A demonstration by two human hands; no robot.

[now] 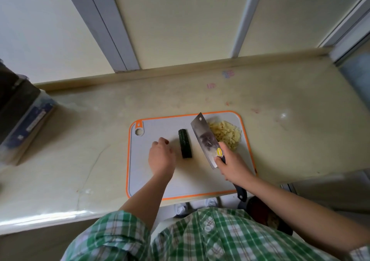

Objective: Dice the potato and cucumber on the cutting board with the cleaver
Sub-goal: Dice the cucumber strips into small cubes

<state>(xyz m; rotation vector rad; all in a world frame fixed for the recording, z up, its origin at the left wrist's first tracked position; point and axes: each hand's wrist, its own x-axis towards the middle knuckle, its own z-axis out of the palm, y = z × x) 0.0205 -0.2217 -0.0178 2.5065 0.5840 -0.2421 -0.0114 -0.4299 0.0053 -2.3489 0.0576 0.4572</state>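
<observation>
A grey cutting board (160,178) with an orange rim lies on the counter. A dark green cucumber piece (185,146) lies lengthwise near the board's middle. A pile of diced yellow potato (225,133) sits at the board's far right corner. My right hand (230,165) grips the black handle of the cleaver (203,138), whose blade lies tilted between the cucumber and the potato pile. My left hand (161,156) hovers over the board just left of the cucumber with fingers loosely curled, holding nothing and not touching the cucumber.
The cream counter (80,140) runs left and right of the board, with a raised back edge (180,68) against the wall. A dark box-like appliance (18,116) stands at the far left. The counter's front edge (50,218) is close to my checked shirt.
</observation>
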